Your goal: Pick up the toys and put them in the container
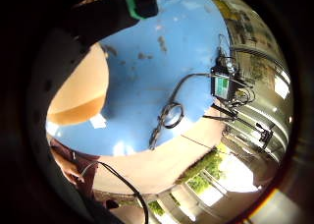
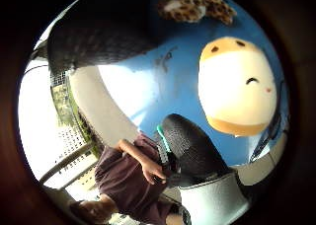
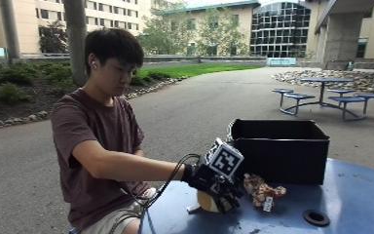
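Note:
In the outside view a person sits at a blue round table (image 3: 355, 195). The black-gloved right hand (image 3: 216, 187) hangs over a round cream and orange plush toy (image 3: 203, 202), fingers pointing down around it and relaxed, with no grip showing. A leopard-spotted plush toy (image 3: 261, 189) lies just beside it, in front of the open black container (image 3: 281, 148). The thumb side palm view shows the round toy's face (image 2: 237, 89) close under the palm, the spotted toy (image 2: 195, 7) beyond it, and a gloved finger (image 2: 192, 148) apart from the toy. The toy's side (image 1: 81, 89) fills part of the little finger side view.
A dark umbrella hole (image 3: 316, 217) sits in the tabletop near the front. A cable loop (image 1: 169, 116) and a small device (image 1: 222, 85) lie on the blue top (image 1: 162, 62). Behind are pavement, picnic tables (image 3: 323, 95) and buildings.

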Motion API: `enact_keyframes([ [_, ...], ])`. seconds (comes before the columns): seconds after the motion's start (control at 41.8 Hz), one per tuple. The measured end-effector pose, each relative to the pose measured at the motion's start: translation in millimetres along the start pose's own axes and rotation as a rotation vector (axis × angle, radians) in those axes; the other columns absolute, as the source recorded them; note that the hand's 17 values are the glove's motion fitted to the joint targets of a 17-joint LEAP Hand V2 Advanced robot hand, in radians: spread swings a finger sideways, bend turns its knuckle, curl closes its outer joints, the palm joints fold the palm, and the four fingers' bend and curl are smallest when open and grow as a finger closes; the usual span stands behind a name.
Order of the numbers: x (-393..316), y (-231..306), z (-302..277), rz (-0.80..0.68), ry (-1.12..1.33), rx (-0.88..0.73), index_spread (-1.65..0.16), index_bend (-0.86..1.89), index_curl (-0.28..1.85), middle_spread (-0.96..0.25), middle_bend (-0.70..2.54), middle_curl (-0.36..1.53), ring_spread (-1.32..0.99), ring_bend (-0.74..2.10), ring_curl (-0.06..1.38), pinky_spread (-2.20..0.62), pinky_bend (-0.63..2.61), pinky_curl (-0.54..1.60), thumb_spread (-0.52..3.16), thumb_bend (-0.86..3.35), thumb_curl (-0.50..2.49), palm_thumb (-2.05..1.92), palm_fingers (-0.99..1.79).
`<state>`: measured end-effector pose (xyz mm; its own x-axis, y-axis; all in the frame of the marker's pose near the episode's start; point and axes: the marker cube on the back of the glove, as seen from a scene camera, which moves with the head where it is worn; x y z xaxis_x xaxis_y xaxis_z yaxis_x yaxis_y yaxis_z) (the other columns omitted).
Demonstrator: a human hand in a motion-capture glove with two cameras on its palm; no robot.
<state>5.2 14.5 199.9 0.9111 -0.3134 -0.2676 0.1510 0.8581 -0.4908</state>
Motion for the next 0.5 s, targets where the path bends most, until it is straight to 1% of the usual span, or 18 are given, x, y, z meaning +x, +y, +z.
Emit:
enact_keyframes([
  [0.024,-2,-6,13,0.015,-0.004,-0.012,-0.24,0.08,0.14,0.01,0.1,0.27,0.01,0.39,0.31,0.03,0.96,0.37,1.27,0.01,0.37,0.04,-0.2],
  [0.072,-6,-15,28,0.042,-0.055,0.023,-0.25,0.06,0.13,0.01,0.08,0.25,0.0,0.53,0.34,0.0,1.07,0.39,1.33,0.07,0.39,0.16,-0.01],
  [0.096,-8,-18,32,0.053,-0.085,0.062,-0.25,0.03,0.12,0.0,0.08,0.25,-0.07,0.73,0.4,-0.15,1.21,0.43,1.41,0.16,0.41,0.27,0.33],
  [0.12,-8,-20,33,0.06,-0.113,0.101,-0.25,0.08,0.11,0.0,0.09,0.23,-0.03,0.6,0.31,-0.07,1.11,0.35,1.38,0.12,0.4,0.24,0.06],
  [0.144,-8,-21,33,0.064,-0.136,0.137,-0.25,0.1,0.14,-0.02,0.12,0.24,-0.13,0.85,0.43,-0.23,1.25,0.43,1.46,0.21,0.43,0.35,0.49],
  [0.168,-7,-22,32,0.064,-0.154,0.168,-0.25,0.09,0.1,-0.03,0.15,0.23,-0.16,0.88,0.39,-0.27,1.23,0.38,1.5,0.25,0.44,0.41,0.6],
  [0.192,-6,-23,32,0.059,-0.169,0.199,-0.24,0.13,0.11,-0.05,0.25,0.25,-0.19,0.91,0.39,-0.3,1.19,0.36,1.5,0.29,0.47,0.48,0.77],
  [0.216,-6,-23,31,0.053,-0.18,0.232,-0.24,0.16,0.11,-0.06,0.3,0.27,-0.21,0.92,0.39,-0.33,1.14,0.34,1.45,0.32,0.5,0.57,0.85],
  [0.287,-7,-28,29,0.041,-0.2,0.336,-0.23,0.22,0.15,-0.1,0.43,0.32,-0.27,0.97,0.43,-0.39,1.04,0.35,1.38,0.39,0.58,0.74,1.02],
  [0.311,-8,-30,29,0.038,-0.202,0.365,-0.22,0.28,0.17,-0.11,0.51,0.36,-0.27,1.01,0.45,-0.4,0.98,0.34,1.33,0.4,0.61,0.79,1.18],
  [0.359,-10,-33,27,0.036,-0.21,0.411,-0.22,0.41,0.22,-0.12,0.65,0.41,-0.28,1.07,0.49,-0.41,0.89,0.33,1.28,0.43,0.66,0.85,1.37],
  [0.407,-11,-36,24,0.035,-0.221,0.437,-0.21,0.52,0.26,-0.14,0.83,0.48,-0.27,1.1,0.51,-0.41,0.83,0.33,1.24,0.46,0.7,0.91,1.47],
  [0.503,-11,-38,13,0.033,-0.247,0.421,-0.18,0.69,0.34,-0.15,1.01,0.55,-0.27,1.16,0.55,-0.41,0.83,0.35,1.14,0.5,0.79,0.97,1.45],
])
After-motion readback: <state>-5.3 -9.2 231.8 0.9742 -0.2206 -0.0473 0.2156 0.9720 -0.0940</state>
